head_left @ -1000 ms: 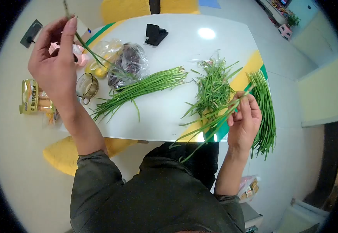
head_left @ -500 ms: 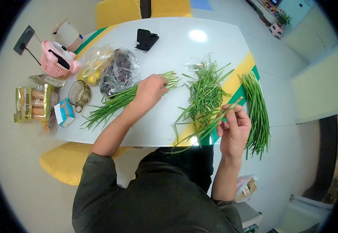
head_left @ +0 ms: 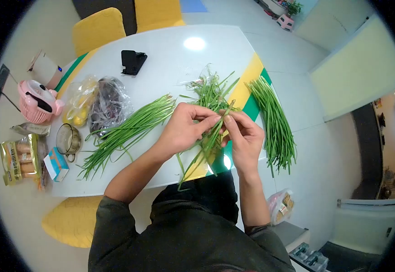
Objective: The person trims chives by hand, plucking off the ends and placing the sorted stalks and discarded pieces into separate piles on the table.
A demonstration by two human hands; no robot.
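Observation:
My right hand (head_left: 246, 138) pinches a few garlic chives (head_left: 214, 135), stem ends up and leaves trailing toward the table's near edge. Close against it, my left hand (head_left: 184, 128) has thumb and forefinger closed on the same chives. Behind and partly under both hands lies a loose, tangled pile of chives (head_left: 209, 92) on a clear plastic bag. Left of my left hand is a neater bunch of chives (head_left: 131, 129). Another long, straight bunch (head_left: 275, 124) rests along the table's right edge, beyond my right hand.
On the white table (head_left: 165, 50) stand a black phone stand (head_left: 133, 62), bagged dark produce (head_left: 109, 102), bagged yellow produce (head_left: 77, 109), a glass cup (head_left: 68, 139), a small blue-white carton (head_left: 56, 164), a packet of bread (head_left: 21, 158) and a pink fan (head_left: 36, 102).
My left hand has left the left bunch and moved right to meet my right hand at the held chives. The right hand has come inward, and the camera view has shifted right.

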